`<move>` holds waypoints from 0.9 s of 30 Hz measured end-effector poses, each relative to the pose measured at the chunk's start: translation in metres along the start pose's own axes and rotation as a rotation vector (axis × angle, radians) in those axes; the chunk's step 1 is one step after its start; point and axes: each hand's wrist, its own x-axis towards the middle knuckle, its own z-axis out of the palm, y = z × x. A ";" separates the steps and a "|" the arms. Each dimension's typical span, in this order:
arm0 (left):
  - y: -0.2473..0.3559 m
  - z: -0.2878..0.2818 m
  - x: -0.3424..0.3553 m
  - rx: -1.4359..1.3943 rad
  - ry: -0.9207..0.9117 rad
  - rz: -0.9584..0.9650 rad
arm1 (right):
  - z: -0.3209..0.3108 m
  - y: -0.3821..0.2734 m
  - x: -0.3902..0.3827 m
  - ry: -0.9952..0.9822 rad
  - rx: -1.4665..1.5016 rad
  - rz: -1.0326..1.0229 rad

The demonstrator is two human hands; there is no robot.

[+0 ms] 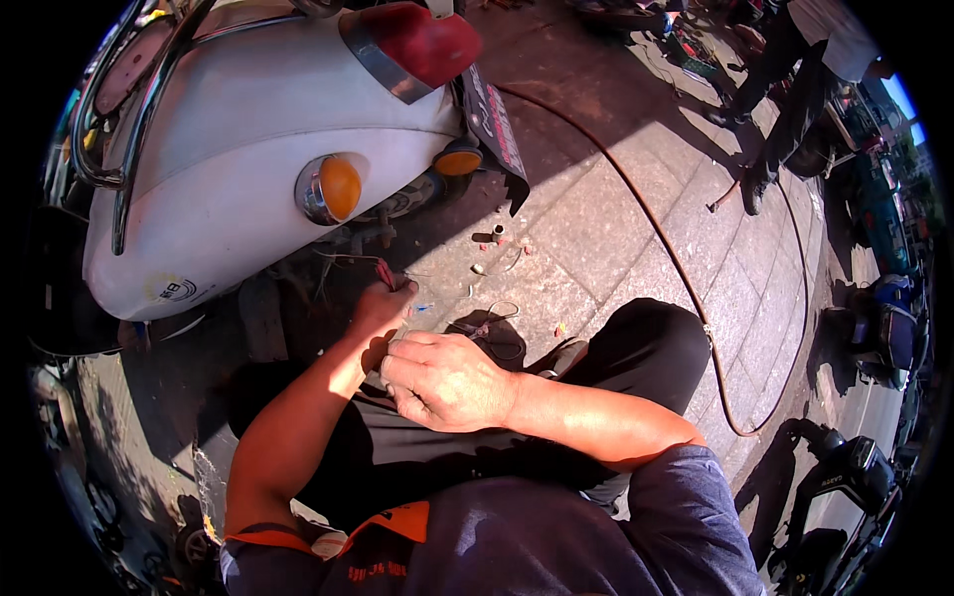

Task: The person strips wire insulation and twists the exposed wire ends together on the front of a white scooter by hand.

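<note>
Scooter [248,159], pale-bodied, takes up the left and far left; chrome rail [123,214] along its outer side, red tail lamp [429,48] at the far end. Two amber lamps [342,189] on the rear, dark plate [494,124] to the right of them. Lower edge of the body in shadow; thin wires [348,257] show beneath it.

Left hand [381,306]: just on the near side of that edge, fingers closed on a red piece [385,272], upper end pointing away toward the scooter. Kind of piece too small to tell. Blue scrap [422,309] just right of the hand.

Right hand [447,382]: nearer and to the right, over the lap, back of hand up, fingers curled in narrow. Contents, if any, hidden; cannot tell.

Right of centre, on sunlit paving [596,233]: short tube [498,232] farther off, dark cord [509,348] in a loop nearer, beside the right hand. Brown hose [651,215] curves from the plate's side toward the near right.

Far right: bystander [840,40] standing, pale top, dark trousers. Right edge: parked scooters [850,472], near one black.
</note>
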 end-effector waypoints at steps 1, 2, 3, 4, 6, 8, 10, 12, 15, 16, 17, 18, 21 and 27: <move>0.005 0.003 -0.011 -0.036 -0.013 0.026 | -0.006 0.022 -0.011 -0.054 -0.066 0.108; 0.019 0.008 -0.024 -0.076 -0.028 0.054 | -0.012 0.044 -0.022 -0.109 -0.135 0.217; 0.034 0.006 -0.034 0.004 -0.082 0.096 | -0.014 0.063 -0.030 -0.154 -0.151 0.304; 0.036 0.003 -0.037 0.014 -0.121 0.087 | -0.014 0.076 -0.034 -0.205 -0.162 0.383; 0.038 -0.005 -0.040 0.031 -0.197 0.069 | -0.002 0.092 -0.043 -0.363 -0.187 0.521; 0.048 -0.003 -0.046 -0.004 -0.252 0.040 | 0.021 0.103 -0.062 -0.454 -0.220 0.647; 0.048 0.000 -0.050 -0.055 -0.271 0.099 | 0.046 0.118 -0.084 -0.765 -0.305 0.821; 0.062 0.006 -0.054 -0.028 -0.348 0.112 | 0.077 0.161 -0.138 -0.894 -0.335 0.855; 0.063 -0.003 -0.054 -0.008 -0.326 0.131 | 0.090 0.173 -0.117 -1.084 -0.287 0.942; 0.061 -0.003 -0.054 0.000 -0.312 0.149 | 0.097 0.177 -0.111 -1.087 -0.341 0.936; 0.062 -0.004 -0.057 -0.002 -0.289 0.174 | 0.107 0.182 -0.108 -1.091 -0.393 0.927; 0.059 -0.005 -0.058 -0.006 -0.264 0.196 | 0.119 0.190 -0.107 -1.097 -0.444 0.918; 0.061 -0.008 -0.063 0.030 -0.217 0.225 | 0.173 0.242 -0.142 -1.008 -0.490 0.864; 0.087 0.021 -0.063 -0.069 -0.413 0.321 | 0.214 0.375 -0.326 0.011 -0.283 0.984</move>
